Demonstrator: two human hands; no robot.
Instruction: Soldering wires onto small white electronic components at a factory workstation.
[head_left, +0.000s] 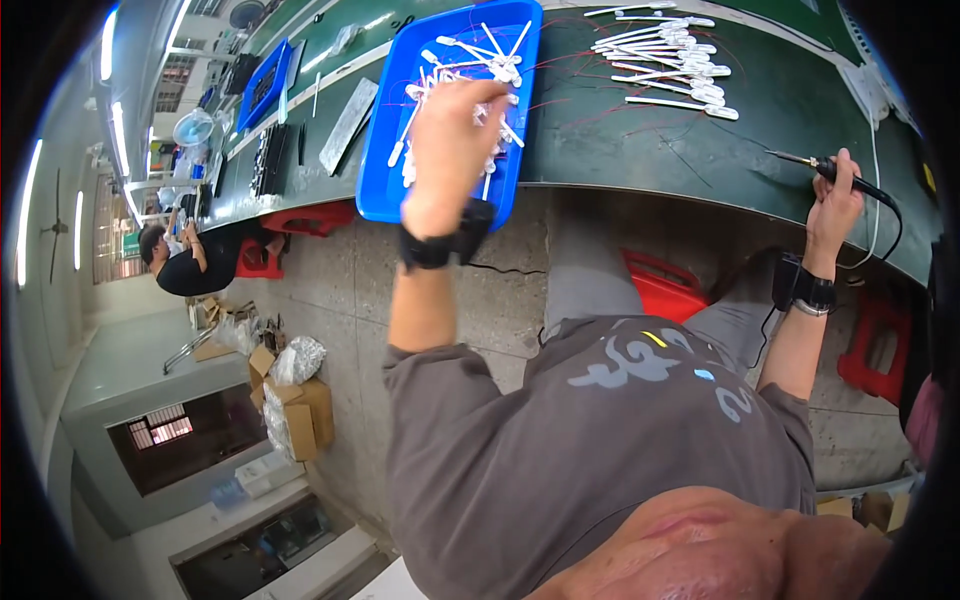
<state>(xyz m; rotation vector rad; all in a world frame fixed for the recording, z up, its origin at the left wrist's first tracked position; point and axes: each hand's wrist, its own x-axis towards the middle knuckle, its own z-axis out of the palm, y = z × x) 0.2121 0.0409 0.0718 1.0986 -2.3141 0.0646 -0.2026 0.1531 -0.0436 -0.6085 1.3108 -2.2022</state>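
Left hand (452,140) grasping white parts (470,70) in blue tray (400,150), right hand (835,200) closed around soldering iron (815,165)

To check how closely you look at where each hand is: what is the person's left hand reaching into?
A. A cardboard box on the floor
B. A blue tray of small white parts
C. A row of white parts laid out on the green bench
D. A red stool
B: the left hand is over the blue tray among the white parts, while the right hand holds a soldering iron.
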